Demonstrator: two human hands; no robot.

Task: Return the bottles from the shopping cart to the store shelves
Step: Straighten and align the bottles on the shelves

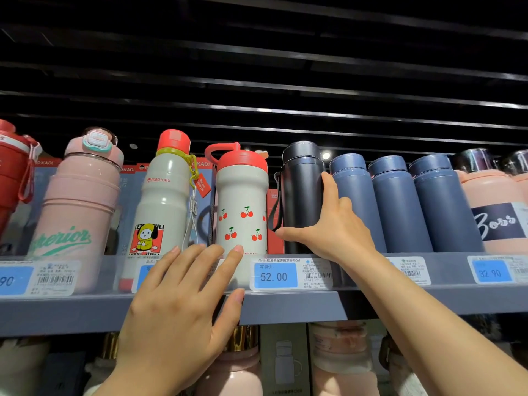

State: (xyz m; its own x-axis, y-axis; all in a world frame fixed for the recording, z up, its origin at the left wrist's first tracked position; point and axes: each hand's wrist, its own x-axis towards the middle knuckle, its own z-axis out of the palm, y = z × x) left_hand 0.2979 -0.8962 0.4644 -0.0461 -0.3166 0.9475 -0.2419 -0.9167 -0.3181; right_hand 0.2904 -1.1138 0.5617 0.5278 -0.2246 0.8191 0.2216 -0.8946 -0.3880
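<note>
The right hand (pixel 328 227) grips the black bottle (pixel 303 195) upright on the shelf (pixel 300 307), squeezed between the cherry bottle (pixel 241 207) and blue bottles (pixel 397 204). The left hand (pixel 183 304) rests spread on the shelf's front edge.

The left hand (pixel 183 304) rises from six o'clock, palm forward, fingers straight and spread toward twelve. The right hand (pixel 328 224) reaches from four o'clock, thumb and fingers curved wide toward eleven.

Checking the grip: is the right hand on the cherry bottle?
No, the right hand grips the black bottle.
</note>
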